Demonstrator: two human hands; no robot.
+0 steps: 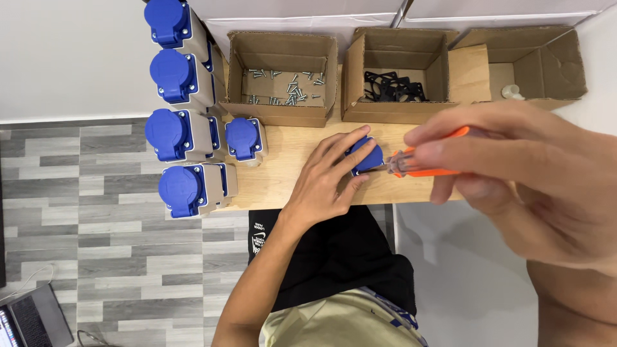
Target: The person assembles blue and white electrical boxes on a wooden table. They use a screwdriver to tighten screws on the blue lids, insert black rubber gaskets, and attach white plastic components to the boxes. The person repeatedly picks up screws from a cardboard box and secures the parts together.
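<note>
Orange screwdriver gripped in right hand fingers; left hand fingers clasp blue socket before cardboard boxes.

blue socket on table, orange screwdriver touching

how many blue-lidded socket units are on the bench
6: four grey socket boxes with blue lids stacked at the left edge, one beside them, one under the left hand. Others may be hidden.
</note>
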